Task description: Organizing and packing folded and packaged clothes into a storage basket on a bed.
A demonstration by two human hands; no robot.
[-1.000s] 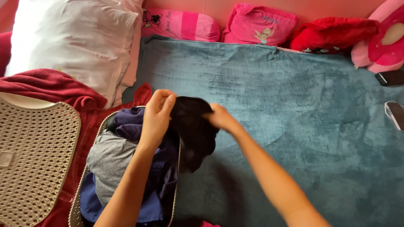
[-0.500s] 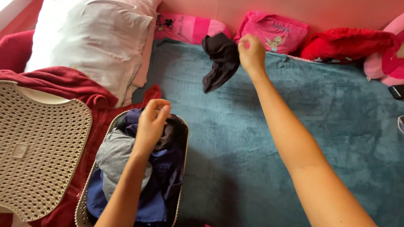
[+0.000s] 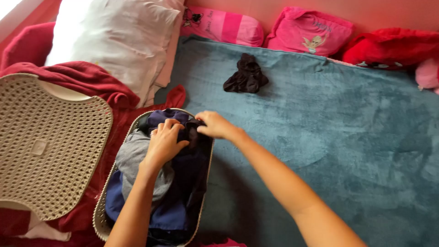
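Both our hands are in the laundry basket [image 3: 101, 215] — left hand [image 3: 163, 144] and right hand [image 3: 215, 125] each pinching a dark garment [image 3: 191, 132] atop the pile; a black garment [image 3: 247, 75] lies crumpled on the teal blanket [image 3: 329, 128].

Dark garment [image 3: 191, 132] atop basket [image 3: 101, 215] laundry

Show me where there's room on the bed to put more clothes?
The blue blanket is bare between the basket and the red cushion. A black garment lies near the pink cushions. Both hands crowd the basket's clothes.
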